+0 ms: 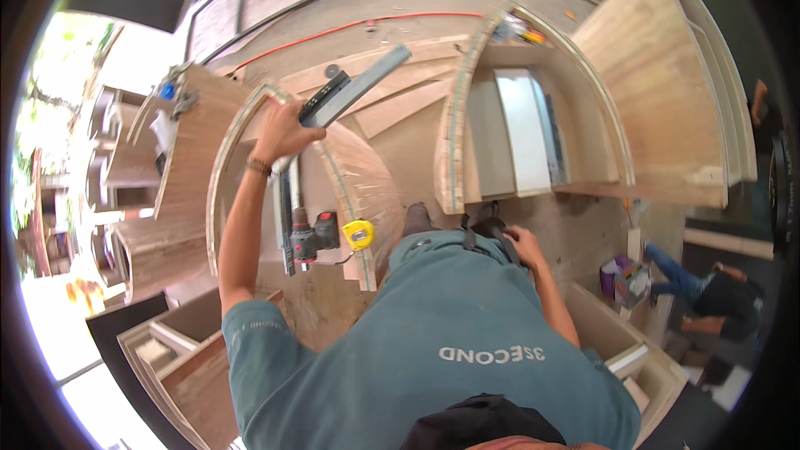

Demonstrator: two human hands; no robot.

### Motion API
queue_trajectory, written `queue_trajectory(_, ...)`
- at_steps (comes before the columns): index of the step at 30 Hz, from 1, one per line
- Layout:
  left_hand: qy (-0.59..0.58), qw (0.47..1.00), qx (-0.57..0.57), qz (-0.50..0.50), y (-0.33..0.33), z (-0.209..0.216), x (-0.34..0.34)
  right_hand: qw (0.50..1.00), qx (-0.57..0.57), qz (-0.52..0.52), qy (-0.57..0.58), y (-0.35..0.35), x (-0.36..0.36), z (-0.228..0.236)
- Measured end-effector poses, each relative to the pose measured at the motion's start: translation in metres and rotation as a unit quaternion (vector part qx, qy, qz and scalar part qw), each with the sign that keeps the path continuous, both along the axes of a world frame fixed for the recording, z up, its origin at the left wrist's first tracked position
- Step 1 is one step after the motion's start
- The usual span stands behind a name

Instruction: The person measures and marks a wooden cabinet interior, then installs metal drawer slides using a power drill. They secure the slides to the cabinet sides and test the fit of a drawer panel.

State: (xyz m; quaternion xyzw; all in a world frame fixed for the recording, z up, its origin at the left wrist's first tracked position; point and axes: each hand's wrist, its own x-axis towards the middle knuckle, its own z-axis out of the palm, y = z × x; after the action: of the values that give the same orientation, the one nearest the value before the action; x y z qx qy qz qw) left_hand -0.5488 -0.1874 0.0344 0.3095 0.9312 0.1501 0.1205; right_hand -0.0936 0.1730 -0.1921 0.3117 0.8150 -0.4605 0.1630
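Observation:
My left hand is stretched forward and shut on a grey metal square with a black grip. One arm of it points up and right; a second thin arm runs down from the hand across a plywood cabinet frame. Just below the hand, a red and black cordless drill and a yellow tape measure lie on the plywood. My right hand rests at my hip, fingers on a black belt pouch; I cannot see whether it grips it.
An open plywood cabinet with a white panel inside stands at the right. Loose boards and a red cable lie on the floor ahead. Another person crouches at the right, beside a purple box. More cabinet carcasses stand lower left.

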Motion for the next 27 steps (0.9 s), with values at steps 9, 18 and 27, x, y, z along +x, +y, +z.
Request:
queue_trajectory(9, -0.39, 0.877, 0.25, 0.128, 0.223, -0.067, 0.146, 0.992, -0.003, -0.111, 0.065, 0.062, -0.012, 0.012)
queue_trajectory(18, -0.34, 0.851, 0.22, 0.334, 0.364, -0.213, 0.211, 0.979, -0.026, -0.193, 0.066, 0.1, 0.027, -0.034)
queue_trajectory(27, -0.215, 0.904, 0.068, 0.364, 0.394, -0.32, 0.205, 0.98, -0.04, -0.189, 0.058, 0.116, 0.064, -0.068)
